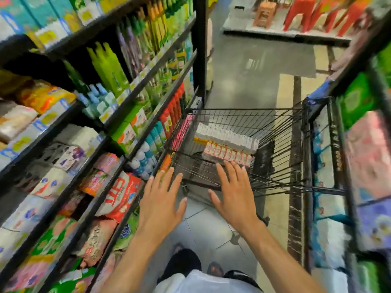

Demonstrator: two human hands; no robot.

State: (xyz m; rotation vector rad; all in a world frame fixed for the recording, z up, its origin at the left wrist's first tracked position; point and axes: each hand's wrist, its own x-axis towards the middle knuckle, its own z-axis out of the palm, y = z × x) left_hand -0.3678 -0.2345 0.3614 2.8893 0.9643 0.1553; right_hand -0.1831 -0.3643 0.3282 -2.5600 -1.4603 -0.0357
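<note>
A black wire shopping cart (281,132) stands in the store aisle in front of me. Inside it lie packs of small white, orange and red boxes (227,144). My left hand (161,199) hovers with straight, spread fingers just before the cart's near left corner. My right hand (233,191) is stretched out the same way over the cart's near edge, its fingertips close to the packs. Neither hand holds anything. Whether either hand touches the cart, I cannot tell.
Black shelving (135,127) on the left carries bottles, spray cans and bagged goods. Shelves with colourful packs (368,157) stand close on the right. The tiled aisle floor (249,81) runs ahead to a low platform with red plastic stools (302,15).
</note>
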